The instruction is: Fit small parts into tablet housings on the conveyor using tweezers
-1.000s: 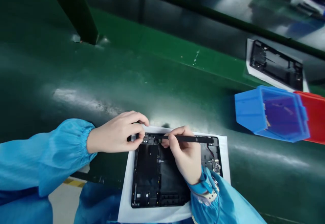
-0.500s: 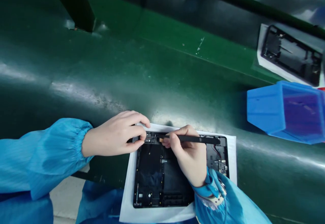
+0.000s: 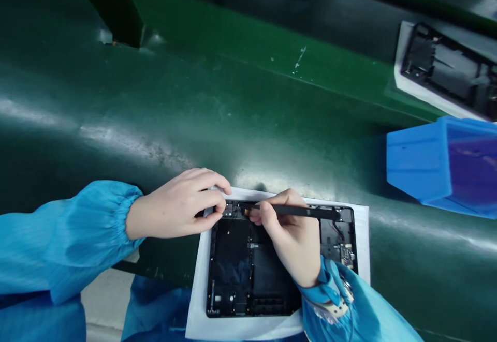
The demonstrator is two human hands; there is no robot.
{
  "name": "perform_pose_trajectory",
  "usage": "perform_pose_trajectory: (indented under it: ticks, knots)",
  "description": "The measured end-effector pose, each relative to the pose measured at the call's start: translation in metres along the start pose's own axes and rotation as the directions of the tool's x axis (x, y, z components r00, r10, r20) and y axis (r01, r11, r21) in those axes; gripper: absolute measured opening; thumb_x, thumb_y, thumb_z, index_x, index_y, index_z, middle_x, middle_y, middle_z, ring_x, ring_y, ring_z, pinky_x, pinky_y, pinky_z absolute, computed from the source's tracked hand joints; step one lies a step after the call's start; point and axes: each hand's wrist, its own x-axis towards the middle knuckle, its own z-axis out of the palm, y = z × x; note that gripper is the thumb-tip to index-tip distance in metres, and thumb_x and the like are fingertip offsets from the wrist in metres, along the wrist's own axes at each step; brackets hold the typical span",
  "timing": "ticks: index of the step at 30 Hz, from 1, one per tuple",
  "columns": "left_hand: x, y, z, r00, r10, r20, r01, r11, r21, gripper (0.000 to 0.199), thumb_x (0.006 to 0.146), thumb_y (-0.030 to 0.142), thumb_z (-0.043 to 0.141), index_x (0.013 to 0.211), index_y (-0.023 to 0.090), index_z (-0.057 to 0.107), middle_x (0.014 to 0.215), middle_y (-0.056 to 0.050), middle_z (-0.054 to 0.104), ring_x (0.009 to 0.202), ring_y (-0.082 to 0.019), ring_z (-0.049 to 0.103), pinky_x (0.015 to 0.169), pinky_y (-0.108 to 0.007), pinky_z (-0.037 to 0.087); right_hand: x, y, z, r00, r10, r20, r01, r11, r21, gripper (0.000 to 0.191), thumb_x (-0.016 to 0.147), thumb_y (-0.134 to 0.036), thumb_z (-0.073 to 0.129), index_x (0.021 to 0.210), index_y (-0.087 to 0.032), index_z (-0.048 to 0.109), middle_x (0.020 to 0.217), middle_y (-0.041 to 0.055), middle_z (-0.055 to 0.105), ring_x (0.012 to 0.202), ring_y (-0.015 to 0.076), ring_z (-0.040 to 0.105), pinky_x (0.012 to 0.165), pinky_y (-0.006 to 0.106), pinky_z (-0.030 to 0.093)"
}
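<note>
A black tablet housing point(image 3: 232, 251) lies open, inside facing up, on a white sheet point(image 3: 363, 238). Over its lower middle reaches my right hand point(image 3: 292, 228), closed around black tweezers point(image 3: 308, 211). The tweezers lie nearly level, their tips pointing left at the small parts along the housing's upper edge. An orange-brown piece point(image 3: 247, 211) shows beside the right fingertips. My left hand point(image 3: 176, 205) rests at the upper left corner, thumb and index finger curled together against the edge. Whatever sits between those fingertips is hidden.
On the right stands a blue plastic bin point(image 3: 417, 163), partly out of frame. Behind it another black housing point(image 3: 452, 70) lies on white sheeting. A dark green post point(image 3: 122, 16) rises from the green bench point(image 3: 186, 104) at the upper left.
The view has shifted slightly, so the bin and the tablet housing appear a little farther right. Both hands keep nearly the same pose, and the tweezers stay at the upper edge.
</note>
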Motion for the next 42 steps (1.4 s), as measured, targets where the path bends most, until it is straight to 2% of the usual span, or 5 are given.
perform_pose_trajectory:
  ticks: [20, 24, 28, 33, 42]
  knots:
    - [0.000, 0.001, -0.002, 1.000, 0.007, -0.002, -0.007, 1.000, 0.004, 0.009, 0.085, 0.016, 0.051, 0.078, 0.018, 0.056, 0.102, -0.004, 0.058, 0.096, -0.015, 0.055, 0.088, -0.031, 0.041, 0.000, 0.000, -0.001, 0.999, -0.036, 0.016, 0.037, 0.999, -0.027, 0.011, 0.085, -0.022, 0.058, 0.074, -0.020, 0.057, 0.066, -0.0011, 0.063, 0.056, 0.0128, 0.063, 0.053, 0.025, 0.051]
    - [0.000, 0.000, -0.002, 0.999, 0.024, 0.035, -0.025, 0.999, 0.023, 0.010, 0.084, 0.027, 0.057, 0.088, 0.018, 0.057, 0.106, -0.005, 0.059, 0.099, -0.018, 0.054, 0.089, -0.034, 0.042, 0.000, 0.001, 0.000, 0.997, -0.077, 0.017, 0.078, 0.995, -0.068, 0.010, 0.084, -0.021, 0.058, 0.074, -0.020, 0.056, 0.066, -0.0023, 0.058, 0.055, 0.0119, 0.061, 0.052, 0.024, 0.050]
    - [-0.001, -0.001, -0.001, 0.992, 0.092, 0.082, -0.103, 0.983, 0.149, 0.031, 0.084, 0.038, 0.059, 0.107, 0.017, 0.056, 0.110, -0.007, 0.059, 0.104, -0.022, 0.051, 0.090, -0.038, 0.042, 0.000, 0.002, 0.000, 0.995, -0.097, 0.024, 0.099, 0.990, -0.097, 0.010, 0.084, -0.021, 0.057, 0.075, -0.020, 0.055, 0.066, -0.0023, 0.056, 0.056, 0.0118, 0.060, 0.052, 0.024, 0.049]
    - [-0.002, 0.004, 0.003, 0.981, 0.176, 0.086, -0.195, 0.917, 0.348, 0.028, 0.088, 0.034, 0.053, 0.110, 0.018, 0.059, 0.108, -0.005, 0.062, 0.102, -0.023, 0.053, 0.092, -0.041, 0.041, 0.001, 0.000, 0.000, 0.991, -0.134, 0.026, 0.137, 0.978, -0.156, 0.010, 0.084, -0.020, 0.058, 0.074, -0.020, 0.055, 0.064, -0.0029, 0.057, 0.054, 0.0109, 0.058, 0.051, 0.023, 0.047]
    - [-0.009, 0.022, 0.017, 0.992, 0.125, -0.031, -0.090, 0.842, 0.531, 0.030, 0.089, 0.024, 0.047, 0.114, 0.017, 0.060, 0.120, -0.003, 0.061, 0.114, -0.026, 0.049, 0.102, -0.048, 0.033, -0.002, -0.002, -0.003, 0.992, -0.125, 0.006, 0.124, 0.982, -0.141, 0.010, 0.084, -0.019, 0.058, 0.074, -0.020, 0.056, 0.061, -0.0024, 0.060, 0.052, 0.0120, 0.060, 0.050, 0.024, 0.047]
